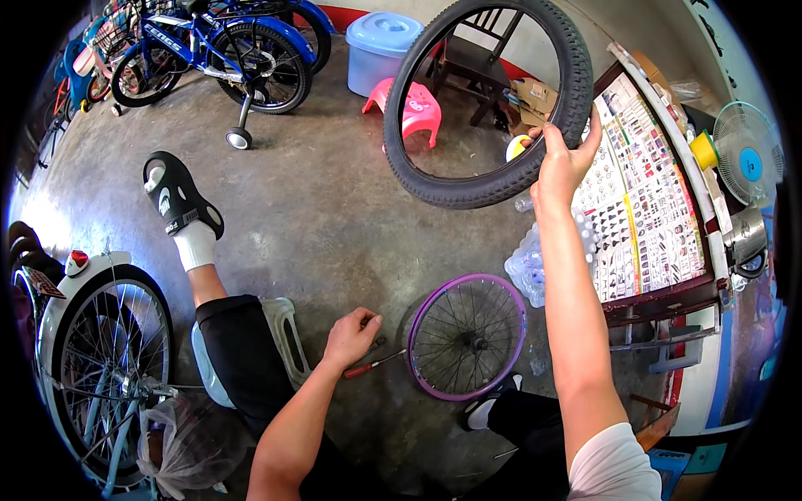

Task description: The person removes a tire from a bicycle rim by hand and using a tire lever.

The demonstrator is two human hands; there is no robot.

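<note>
My right hand (570, 160) is closed around the lower right side of a black knobby bicycle tire (455, 190), raised above the floor. Lower down, my left hand (351, 336) hangs with its fingers curled in and nothing visible in them. Just beneath that hand a screwdriver (359, 370) with a red handle lies on the concrete, its shaft pointing at a purple-rimmed bicycle wheel (478, 342). This bare wheel, with dark spokes, is down between my legs, near my right foot.
At the left stands a bicycle's spoked wheel (117, 351) beside a clear plastic bag (196, 447). Blue bicycles (209, 50), a lidded blue bin (380, 54) and a pink stool (418, 108) are at the back. A paper-covered table (639, 184) and bagged clear plastic (530, 263) are at the right.
</note>
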